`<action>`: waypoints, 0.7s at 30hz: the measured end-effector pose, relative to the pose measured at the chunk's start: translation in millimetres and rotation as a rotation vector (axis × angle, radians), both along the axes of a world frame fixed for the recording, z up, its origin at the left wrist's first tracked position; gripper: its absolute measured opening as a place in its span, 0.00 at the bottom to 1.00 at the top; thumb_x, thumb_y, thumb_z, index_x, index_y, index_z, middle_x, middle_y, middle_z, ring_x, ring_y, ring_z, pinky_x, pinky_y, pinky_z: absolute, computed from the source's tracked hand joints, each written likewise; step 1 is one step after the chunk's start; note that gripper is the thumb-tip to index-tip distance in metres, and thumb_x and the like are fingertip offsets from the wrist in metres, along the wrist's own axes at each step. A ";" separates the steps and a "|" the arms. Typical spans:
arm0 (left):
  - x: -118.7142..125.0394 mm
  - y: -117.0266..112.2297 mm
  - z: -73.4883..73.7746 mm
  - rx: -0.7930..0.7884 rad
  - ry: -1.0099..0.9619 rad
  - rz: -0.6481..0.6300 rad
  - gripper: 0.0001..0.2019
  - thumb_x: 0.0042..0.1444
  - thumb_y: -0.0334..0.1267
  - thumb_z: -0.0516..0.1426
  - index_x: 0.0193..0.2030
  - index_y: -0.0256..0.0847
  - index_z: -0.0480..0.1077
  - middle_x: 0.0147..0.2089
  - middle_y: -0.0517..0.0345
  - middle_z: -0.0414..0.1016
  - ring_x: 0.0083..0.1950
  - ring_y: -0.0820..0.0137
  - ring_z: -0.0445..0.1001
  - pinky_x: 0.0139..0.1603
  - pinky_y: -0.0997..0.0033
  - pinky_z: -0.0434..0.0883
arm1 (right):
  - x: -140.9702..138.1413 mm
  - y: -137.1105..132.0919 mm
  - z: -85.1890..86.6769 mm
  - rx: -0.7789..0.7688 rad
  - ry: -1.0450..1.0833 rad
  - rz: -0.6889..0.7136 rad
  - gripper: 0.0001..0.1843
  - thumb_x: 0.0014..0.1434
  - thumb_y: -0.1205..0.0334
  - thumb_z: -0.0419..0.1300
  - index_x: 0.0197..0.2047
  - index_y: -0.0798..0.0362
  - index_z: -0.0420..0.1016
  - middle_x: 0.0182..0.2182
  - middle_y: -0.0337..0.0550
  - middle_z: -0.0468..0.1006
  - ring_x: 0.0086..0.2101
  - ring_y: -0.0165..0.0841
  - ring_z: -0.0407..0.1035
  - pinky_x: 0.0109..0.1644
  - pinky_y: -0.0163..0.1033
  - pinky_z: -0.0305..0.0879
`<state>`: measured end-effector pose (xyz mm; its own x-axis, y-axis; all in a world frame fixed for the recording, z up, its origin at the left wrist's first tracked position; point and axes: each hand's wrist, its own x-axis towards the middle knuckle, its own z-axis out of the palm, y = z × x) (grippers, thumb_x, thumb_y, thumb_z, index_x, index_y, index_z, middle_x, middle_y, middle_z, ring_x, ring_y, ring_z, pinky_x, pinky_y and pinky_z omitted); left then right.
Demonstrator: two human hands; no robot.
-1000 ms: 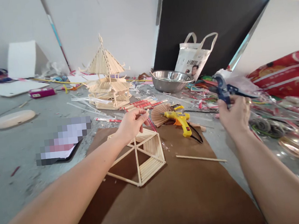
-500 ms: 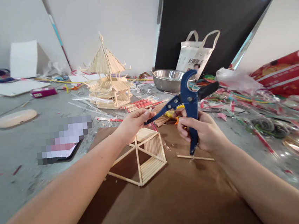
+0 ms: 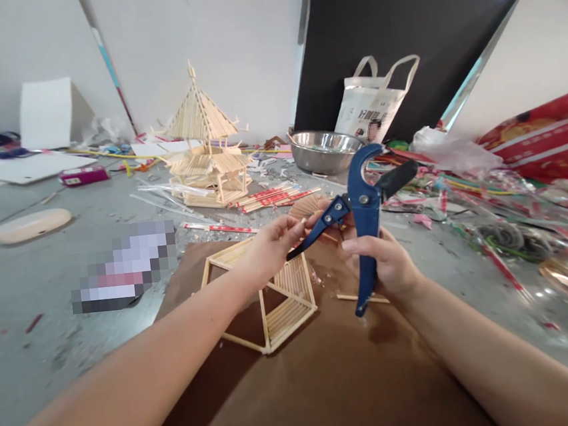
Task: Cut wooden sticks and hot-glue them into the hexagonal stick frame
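Pale panels [image 3: 206, 26] and a black panel [image 3: 396, 21] stand behind our grey surface [image 3: 24, 278], where a brown sheet [image 3: 306, 398] is spread. Above that sheet, toward its far side, we hold the blue cutter [image 3: 365, 222], hook upward. Our right hand [image 3: 389, 256] is closed around its handle, thumb laid across. Our left hand [image 3: 271, 244] is drawn into a pinch on a small pale piece [image 3: 303, 220], mostly hidden; the cutter's slanting arm ends beside it, and whether they touch we cannot tell. We would do well to steady the cutter with the right, keep fingertips out of its hook, and hold the pinch light.

Below the left wrist lies the six-sided stick frame [image 3: 288, 314], so dipping the elbow could knock it. A loose stick [image 3: 347, 296] passes behind the handle's lower end. Farther off, the stick pagoda [image 3: 199, 117] and the metal bowl [image 3: 326, 158] limit reaching forward; the sheet's broad near stretch seems our better side for moving.
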<state>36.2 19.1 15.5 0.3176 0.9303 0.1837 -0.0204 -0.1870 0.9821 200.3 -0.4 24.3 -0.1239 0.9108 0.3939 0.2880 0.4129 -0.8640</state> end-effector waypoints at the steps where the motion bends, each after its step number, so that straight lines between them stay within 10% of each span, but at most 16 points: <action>1: -2.0 0.6 1.3 0.103 0.088 0.054 0.09 0.52 0.41 0.51 0.27 0.37 0.63 0.25 0.63 0.65 0.28 0.78 0.63 0.31 0.78 0.61 | -1.9 -1.4 2.0 -0.013 0.033 0.030 0.09 0.46 0.60 0.51 0.32 0.50 0.67 0.25 0.40 0.71 0.27 0.34 0.67 0.31 0.41 0.63; 11: -17.5 11.2 -7.8 0.499 0.238 0.269 0.07 0.53 0.38 0.49 0.33 0.38 0.65 0.26 0.61 0.66 0.26 0.78 0.62 0.28 0.79 0.61 | -7.3 -3.4 -1.1 0.300 -0.819 -0.306 0.22 0.45 0.60 0.53 0.46 0.52 0.61 0.36 0.49 0.70 0.36 0.41 0.65 0.38 0.44 0.60; 21: -19.2 11.2 -12.7 0.571 0.325 0.251 0.09 0.53 0.37 0.49 0.30 0.39 0.68 0.24 0.61 0.64 0.25 0.76 0.61 0.27 0.78 0.60 | -5.9 0.4 -5.3 0.346 -0.970 -0.332 0.23 0.43 0.61 0.52 0.45 0.56 0.61 0.35 0.51 0.71 0.37 0.43 0.65 0.36 0.43 0.58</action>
<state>17.0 30.3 2.8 0.2271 0.7688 0.5979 0.3688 -0.6361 0.6778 194.4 0.0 19.0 -0.2885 0.8147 0.5031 0.9289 0.3656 -0.0594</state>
